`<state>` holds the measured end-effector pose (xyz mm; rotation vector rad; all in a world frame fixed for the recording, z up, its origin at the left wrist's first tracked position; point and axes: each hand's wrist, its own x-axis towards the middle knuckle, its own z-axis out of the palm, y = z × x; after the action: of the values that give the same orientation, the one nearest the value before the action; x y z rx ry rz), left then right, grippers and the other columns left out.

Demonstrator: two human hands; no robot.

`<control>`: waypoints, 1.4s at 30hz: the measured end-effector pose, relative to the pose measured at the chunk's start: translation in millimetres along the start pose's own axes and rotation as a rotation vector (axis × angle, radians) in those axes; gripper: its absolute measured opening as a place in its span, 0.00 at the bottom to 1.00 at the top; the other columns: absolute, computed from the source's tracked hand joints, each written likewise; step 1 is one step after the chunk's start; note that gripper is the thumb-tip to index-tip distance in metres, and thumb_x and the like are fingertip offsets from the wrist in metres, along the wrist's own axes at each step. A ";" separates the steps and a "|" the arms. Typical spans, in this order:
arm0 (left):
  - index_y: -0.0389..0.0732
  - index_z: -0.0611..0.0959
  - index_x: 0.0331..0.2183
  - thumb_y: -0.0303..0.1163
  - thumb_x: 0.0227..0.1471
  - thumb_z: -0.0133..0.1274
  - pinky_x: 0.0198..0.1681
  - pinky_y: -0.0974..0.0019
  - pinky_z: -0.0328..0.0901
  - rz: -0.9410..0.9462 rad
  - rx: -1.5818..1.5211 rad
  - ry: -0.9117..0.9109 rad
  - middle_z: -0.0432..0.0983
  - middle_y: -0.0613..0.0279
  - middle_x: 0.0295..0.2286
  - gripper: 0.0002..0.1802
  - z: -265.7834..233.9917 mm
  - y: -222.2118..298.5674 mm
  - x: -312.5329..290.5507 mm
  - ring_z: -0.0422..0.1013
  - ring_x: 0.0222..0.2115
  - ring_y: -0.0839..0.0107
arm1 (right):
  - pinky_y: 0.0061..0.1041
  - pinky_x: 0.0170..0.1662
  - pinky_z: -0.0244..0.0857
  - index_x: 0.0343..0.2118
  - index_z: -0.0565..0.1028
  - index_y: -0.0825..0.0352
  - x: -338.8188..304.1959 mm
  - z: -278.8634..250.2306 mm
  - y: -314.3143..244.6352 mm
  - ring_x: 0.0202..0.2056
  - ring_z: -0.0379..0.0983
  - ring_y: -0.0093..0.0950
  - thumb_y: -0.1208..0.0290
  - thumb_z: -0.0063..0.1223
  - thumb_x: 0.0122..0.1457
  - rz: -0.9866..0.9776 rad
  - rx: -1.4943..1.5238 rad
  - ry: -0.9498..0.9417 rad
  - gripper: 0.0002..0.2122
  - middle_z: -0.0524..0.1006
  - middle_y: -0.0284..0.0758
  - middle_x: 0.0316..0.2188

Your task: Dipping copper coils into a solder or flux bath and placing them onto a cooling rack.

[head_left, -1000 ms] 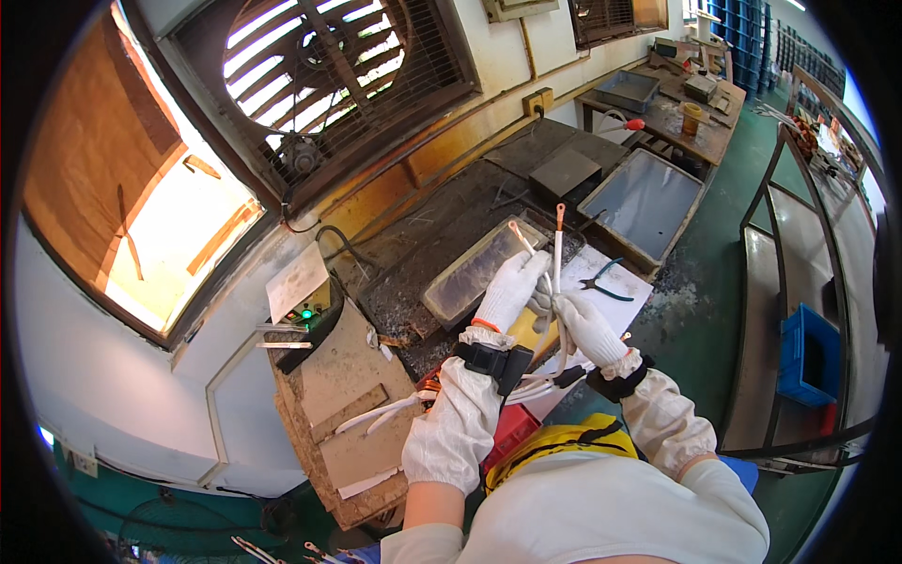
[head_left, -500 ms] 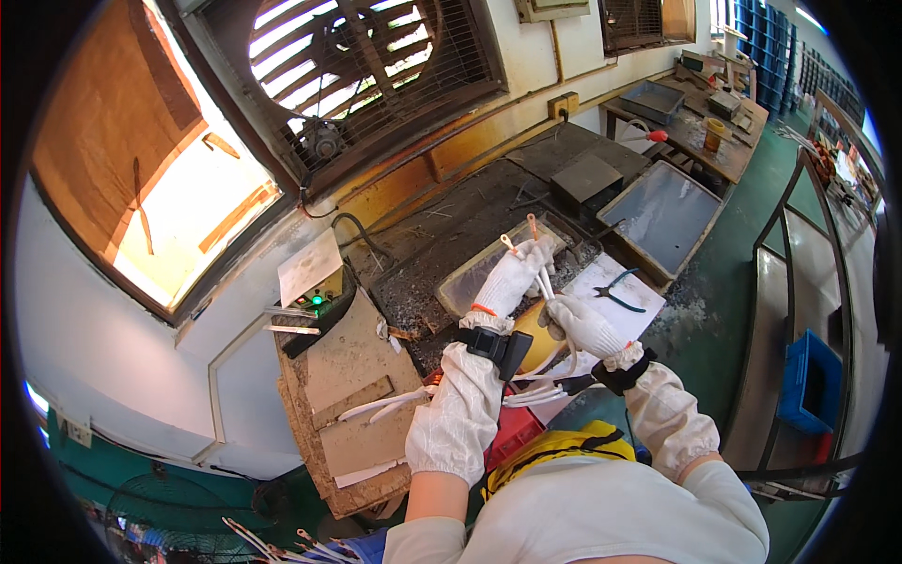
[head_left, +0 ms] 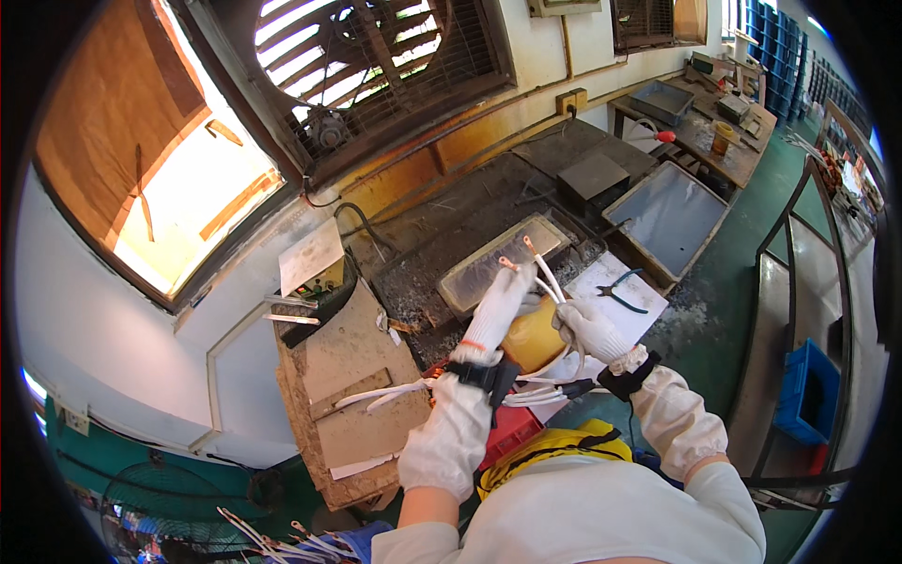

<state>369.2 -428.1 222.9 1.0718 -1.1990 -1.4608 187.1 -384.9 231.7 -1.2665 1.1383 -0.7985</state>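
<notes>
My right hand [head_left: 594, 329], in a white glove, is closed round white cables [head_left: 548, 274] that point up and to the left. Two of them end in copper-coloured cable lugs [head_left: 528, 244]. My left hand [head_left: 503, 299], also gloved, is closed at the upper end of one cable, just below its lug; its fingertips are partly hidden. Below and between the hands stands a yellow round container [head_left: 534, 340]. Beyond my left hand lies a rectangular tray with a pale rim [head_left: 460, 293] and a greyish surface.
Dark-handled pliers [head_left: 622, 289] lie on a white sheet [head_left: 587, 278] at the right. More white cables [head_left: 545, 393] lie by a red bin [head_left: 512, 434] near my body. A framed tray of grey liquid [head_left: 669, 221] stands at the far right, and a box with a green light [head_left: 324, 282] at the left.
My left hand has come down and nearer along the cables, so more of their length shows. The lugs have dipped slightly and the two cables have spread apart.
</notes>
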 end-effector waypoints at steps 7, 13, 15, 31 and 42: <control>0.41 0.78 0.39 0.41 0.47 0.56 0.46 0.58 0.64 0.373 1.182 0.326 0.73 0.56 0.40 0.18 -51.5 -12.9 -116.0 0.68 0.43 0.56 | 0.20 0.17 0.56 0.27 0.74 0.69 16.6 -5.3 10.2 0.14 0.61 0.18 0.60 0.39 0.61 0.110 -0.218 -0.059 0.17 0.68 0.29 0.14; 0.46 0.77 0.44 0.42 0.43 0.56 0.56 0.45 0.51 0.437 1.455 0.435 0.68 0.54 0.46 0.24 -50.9 -52.7 -147.7 0.60 0.50 0.52 | 0.23 0.21 0.61 0.27 0.77 0.72 20.6 -10.7 38.1 0.16 0.67 0.22 0.62 0.41 0.58 0.232 -0.355 -0.021 0.18 0.73 0.33 0.16; 0.47 0.77 0.44 0.40 0.41 0.56 0.55 0.45 0.52 0.427 1.479 0.485 0.68 0.55 0.46 0.24 -49.6 -58.8 -144.6 0.61 0.50 0.54 | 0.23 0.23 0.63 0.27 0.78 0.73 18.5 -12.2 46.9 0.17 0.69 0.24 0.62 0.41 0.58 0.218 -0.387 -0.041 0.18 0.74 0.34 0.17; 0.48 0.78 0.42 0.40 0.41 0.56 0.54 0.44 0.55 0.518 1.382 0.537 0.69 0.56 0.45 0.22 -56.2 -56.1 -144.6 0.62 0.48 0.54 | 0.27 0.26 0.66 0.23 0.78 0.73 22.7 -8.3 71.6 0.19 0.72 0.28 0.64 0.41 0.54 0.224 -0.655 -0.021 0.17 0.76 0.37 0.16; 0.46 0.79 0.42 0.44 0.41 0.55 0.54 0.43 0.52 0.493 1.412 0.491 0.68 0.55 0.44 0.24 -58.3 -55.8 -145.0 0.61 0.47 0.54 | 0.26 0.26 0.66 0.22 0.78 0.73 21.7 -8.8 79.6 0.20 0.72 0.28 0.62 0.43 0.55 0.234 -0.602 0.008 0.18 0.76 0.38 0.16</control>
<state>445.7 -291.0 168.9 1.6718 -1.9105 0.2402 174.8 -394.2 150.1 -1.5745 1.5681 -0.2862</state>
